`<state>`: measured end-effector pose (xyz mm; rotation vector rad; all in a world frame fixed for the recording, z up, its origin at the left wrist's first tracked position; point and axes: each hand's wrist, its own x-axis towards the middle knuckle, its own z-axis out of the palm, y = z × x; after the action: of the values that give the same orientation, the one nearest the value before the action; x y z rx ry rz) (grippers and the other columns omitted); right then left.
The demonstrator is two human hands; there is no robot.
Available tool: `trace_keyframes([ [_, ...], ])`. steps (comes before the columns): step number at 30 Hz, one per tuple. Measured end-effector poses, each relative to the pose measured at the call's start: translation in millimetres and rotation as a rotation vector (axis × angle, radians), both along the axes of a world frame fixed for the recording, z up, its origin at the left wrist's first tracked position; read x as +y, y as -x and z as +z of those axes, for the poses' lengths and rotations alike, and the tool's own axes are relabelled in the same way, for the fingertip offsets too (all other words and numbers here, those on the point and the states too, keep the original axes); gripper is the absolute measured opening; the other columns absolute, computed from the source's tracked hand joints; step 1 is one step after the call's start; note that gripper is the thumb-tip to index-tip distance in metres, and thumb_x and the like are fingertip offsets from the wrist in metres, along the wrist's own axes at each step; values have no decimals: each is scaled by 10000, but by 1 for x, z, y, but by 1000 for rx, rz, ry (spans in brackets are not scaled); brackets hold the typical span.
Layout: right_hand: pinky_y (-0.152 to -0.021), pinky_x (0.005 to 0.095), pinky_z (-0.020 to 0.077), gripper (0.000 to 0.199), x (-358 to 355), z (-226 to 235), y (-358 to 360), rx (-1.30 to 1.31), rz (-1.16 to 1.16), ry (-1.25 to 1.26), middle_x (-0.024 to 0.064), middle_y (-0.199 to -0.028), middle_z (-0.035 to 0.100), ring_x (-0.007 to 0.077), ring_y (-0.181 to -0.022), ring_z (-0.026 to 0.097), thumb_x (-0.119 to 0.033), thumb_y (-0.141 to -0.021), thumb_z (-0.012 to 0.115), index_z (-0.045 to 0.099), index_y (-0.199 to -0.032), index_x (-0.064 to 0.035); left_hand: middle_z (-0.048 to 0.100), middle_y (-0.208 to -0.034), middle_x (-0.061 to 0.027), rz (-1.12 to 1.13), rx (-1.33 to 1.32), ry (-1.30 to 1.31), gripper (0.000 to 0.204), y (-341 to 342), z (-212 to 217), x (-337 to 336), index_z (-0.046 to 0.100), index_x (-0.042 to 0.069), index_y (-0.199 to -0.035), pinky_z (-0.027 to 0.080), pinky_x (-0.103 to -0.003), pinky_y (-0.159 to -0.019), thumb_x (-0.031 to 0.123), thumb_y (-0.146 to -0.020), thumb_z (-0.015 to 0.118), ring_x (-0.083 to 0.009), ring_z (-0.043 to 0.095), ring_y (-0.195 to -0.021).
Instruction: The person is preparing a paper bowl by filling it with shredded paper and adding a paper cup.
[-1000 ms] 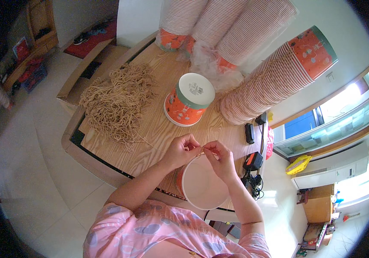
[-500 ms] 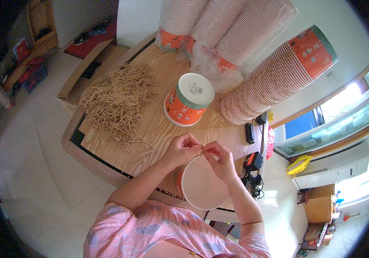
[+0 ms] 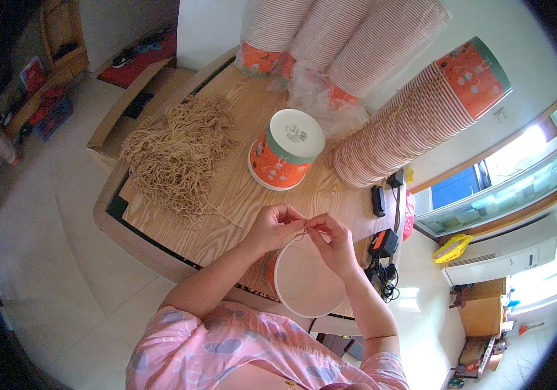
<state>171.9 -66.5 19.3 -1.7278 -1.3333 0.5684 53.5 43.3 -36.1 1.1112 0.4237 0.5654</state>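
My left hand [image 3: 276, 226] and my right hand [image 3: 334, 242] meet fingertip to fingertip, both closed in a pinch on a thin tan string [image 3: 229, 220]. Its strand runs from a loose tangled heap of string [image 3: 177, 156] on the left of the table to my left hand. Under my hands, an open paper bucket [image 3: 309, 286] with a white inside and orange outside stands at the near table edge. Farther back, an orange and green paper bucket [image 3: 283, 166] rests upside down. The exact shape of the string between my fingertips is hard to make out.
A long nested stack of buckets [image 3: 402, 123], with strings along it, leans at the right. More stacks [image 3: 382, 49] in clear plastic stand at the back of the wooden table [image 3: 161, 224]. Black adapters [image 3: 382, 244] and cables [image 3: 387, 281] lie along the right edge.
Almost nothing differs. My fingertips have shifted very slightly, both hands still pinching the string over the open bucket.
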Motion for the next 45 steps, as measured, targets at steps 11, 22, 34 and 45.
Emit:
trace_keyframes([
  [11,-786,283,509,111,0,-2,1,19,-23,-7,107,-906,606,181,-865,615,39,-806,591,591,-916,24,643,-789,-28,-36,9,5,140,-1,-9,1,658,3,-893,490,-208,-627,100,-793,672,-64,579,-692],
  [22,-798,252,490,97,0,-3,0,-2,-22,-10,60,-882,599,122,-867,598,61,-819,575,561,-906,21,665,-828,-32,-55,25,-34,172,1,-11,1,666,26,-897,496,-214,-665,123,-765,718,-79,606,-736],
  [34,-798,239,464,180,0,-4,0,192,-59,-40,28,-949,538,105,-882,547,52,-835,567,498,-984,-23,632,-788,-8,13,31,-90,130,-1,-3,-1,629,25,-876,476,-202,-625,65,-769,690,-45,555,-680],
  [45,-816,275,498,160,0,-7,-3,170,-55,-50,62,-930,580,133,-885,590,41,-829,581,516,-970,4,652,-776,-17,-32,91,-52,120,0,-1,0,664,23,-867,490,-210,-632,104,-785,697,-72,593,-687],
])
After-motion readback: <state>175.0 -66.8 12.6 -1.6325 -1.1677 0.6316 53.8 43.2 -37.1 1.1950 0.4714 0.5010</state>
